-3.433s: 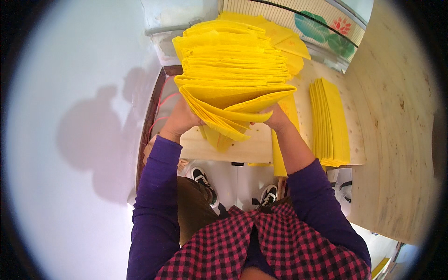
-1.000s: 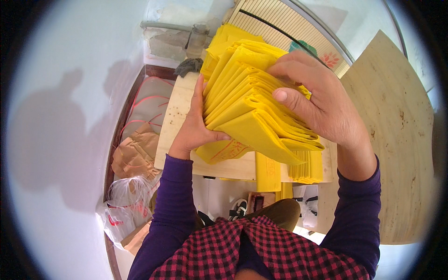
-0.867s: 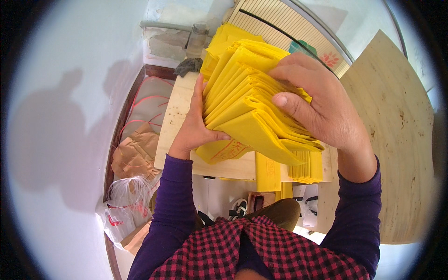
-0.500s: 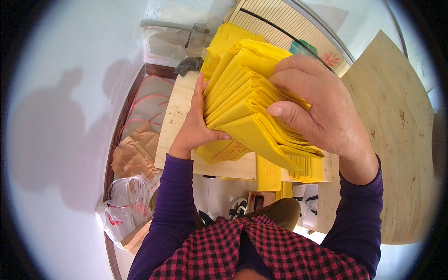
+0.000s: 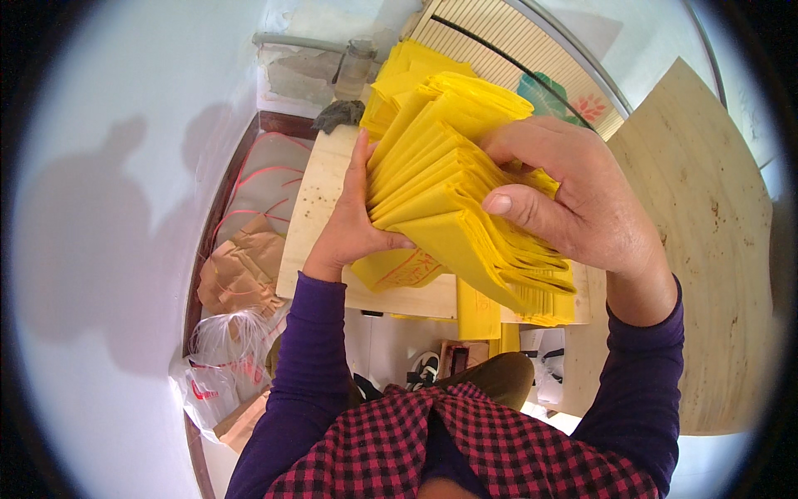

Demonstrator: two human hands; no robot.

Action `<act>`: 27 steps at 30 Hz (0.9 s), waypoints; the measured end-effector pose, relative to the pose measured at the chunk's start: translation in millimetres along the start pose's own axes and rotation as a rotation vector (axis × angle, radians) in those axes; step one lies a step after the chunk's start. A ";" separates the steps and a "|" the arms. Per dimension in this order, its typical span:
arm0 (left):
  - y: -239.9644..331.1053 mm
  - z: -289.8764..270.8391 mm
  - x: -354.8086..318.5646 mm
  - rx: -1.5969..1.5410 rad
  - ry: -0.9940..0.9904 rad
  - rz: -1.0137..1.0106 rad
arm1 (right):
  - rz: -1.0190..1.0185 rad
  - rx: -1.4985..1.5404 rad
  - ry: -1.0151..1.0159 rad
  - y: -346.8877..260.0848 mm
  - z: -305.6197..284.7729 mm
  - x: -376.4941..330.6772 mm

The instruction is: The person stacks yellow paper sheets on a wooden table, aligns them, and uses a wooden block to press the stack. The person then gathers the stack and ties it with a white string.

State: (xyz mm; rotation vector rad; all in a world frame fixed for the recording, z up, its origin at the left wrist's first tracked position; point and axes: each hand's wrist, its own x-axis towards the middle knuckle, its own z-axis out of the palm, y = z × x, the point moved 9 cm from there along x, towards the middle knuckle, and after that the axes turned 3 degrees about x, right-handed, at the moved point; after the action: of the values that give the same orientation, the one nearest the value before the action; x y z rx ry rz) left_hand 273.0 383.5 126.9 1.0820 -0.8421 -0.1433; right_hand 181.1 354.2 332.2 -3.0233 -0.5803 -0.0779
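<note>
Grip of left hand [image 5: 345,226] around yellow stack [image 5: 440,179] — right hand [image 5: 594,200] half-spread against its folds.

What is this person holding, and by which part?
A bundle of folded yellow sheets: the left hand cups its left side; the right hand curls over its right side, grip unclear.

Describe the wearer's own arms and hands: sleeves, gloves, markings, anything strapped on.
Both arms wear long, plain dark-purple sleeves that stop just short of the hands. Left hand and right hand are bare: no gloves, and no rings, watch or cables visible. The right thumb's nail looks short and unpainted.
</note>
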 end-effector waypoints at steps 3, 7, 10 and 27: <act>-0.6 0.0 -0.2 0.001 -0.004 0.002 | 0.106 0.086 0.009 10.7 0.5 -1.0; -1.3 0.6 -0.3 -0.049 -0.009 -0.002 | 0.104 0.107 0.170 21.2 -7.9 5.6; -0.6 0.7 -0.4 -0.037 -0.009 0.006 | 0.236 0.141 0.169 39.5 -7.3 4.1; -3.5 -1.4 0.0 -0.031 0.013 -0.019 | 0.216 0.297 0.305 68.7 -5.3 12.2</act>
State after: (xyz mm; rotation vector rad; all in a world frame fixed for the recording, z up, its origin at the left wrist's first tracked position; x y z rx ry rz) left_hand 275.0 382.7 123.8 1.0613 -0.8156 -0.1641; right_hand 217.7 294.7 334.8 -2.6894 -0.2147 -0.3956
